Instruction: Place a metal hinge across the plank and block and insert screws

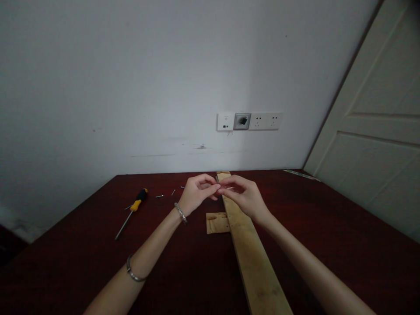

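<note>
Both hands meet above the far part of a long wooden board (251,249), their fingertips touching. My left hand (200,190), with two bracelets on its arm, is closed in a pinch. Facing it, my right hand (244,194) pinches at the same spot. A thin metal piece, seemingly a screw (216,179), shows at the fingertips; most of it is hidden. Beneath the long board, a short wooden piece (216,223) sticks out to the left. Further left lie a loose screw (159,196) and another small screw (173,192).
A yellow and black screwdriver (138,202) lies on the left of the dark red table (177,271), a thin metal piece beside it. A flat narrow strip (302,175) rests at the far right. Behind are a white wall with sockets (265,121) and a pale door (377,131).
</note>
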Action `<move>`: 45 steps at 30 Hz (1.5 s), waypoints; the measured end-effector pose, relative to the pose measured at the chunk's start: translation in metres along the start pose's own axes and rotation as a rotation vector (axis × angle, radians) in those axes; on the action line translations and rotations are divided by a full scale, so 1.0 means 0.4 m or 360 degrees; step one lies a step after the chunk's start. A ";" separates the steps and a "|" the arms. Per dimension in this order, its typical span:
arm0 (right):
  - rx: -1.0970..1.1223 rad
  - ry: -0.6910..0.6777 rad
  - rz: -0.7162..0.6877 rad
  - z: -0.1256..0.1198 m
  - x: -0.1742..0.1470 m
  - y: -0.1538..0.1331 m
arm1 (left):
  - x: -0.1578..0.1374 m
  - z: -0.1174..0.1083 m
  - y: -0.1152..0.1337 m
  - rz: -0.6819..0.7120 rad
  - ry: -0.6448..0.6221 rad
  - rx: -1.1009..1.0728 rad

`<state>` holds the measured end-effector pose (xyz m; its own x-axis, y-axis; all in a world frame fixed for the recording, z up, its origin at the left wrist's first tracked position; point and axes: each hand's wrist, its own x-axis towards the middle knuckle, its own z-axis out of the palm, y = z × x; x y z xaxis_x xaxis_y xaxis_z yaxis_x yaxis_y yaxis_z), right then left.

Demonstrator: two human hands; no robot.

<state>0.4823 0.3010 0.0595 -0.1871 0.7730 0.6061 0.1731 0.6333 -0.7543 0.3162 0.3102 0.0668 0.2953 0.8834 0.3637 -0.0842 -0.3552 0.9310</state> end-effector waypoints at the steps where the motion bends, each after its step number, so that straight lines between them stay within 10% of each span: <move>1: 0.0014 -0.0003 0.0005 0.000 0.000 0.000 | 0.000 0.000 0.000 0.0006 -0.0002 -0.0003; 45: -0.0098 -0.0443 -0.0081 -0.014 -0.001 -0.032 | -0.005 -0.027 0.021 -0.0153 -0.0303 -0.0148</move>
<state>0.4855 0.2927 0.0700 -0.4537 0.7059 0.5440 0.2134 0.6787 -0.7028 0.3046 0.3086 0.0744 0.4797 0.8351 0.2692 -0.1318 -0.2348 0.9631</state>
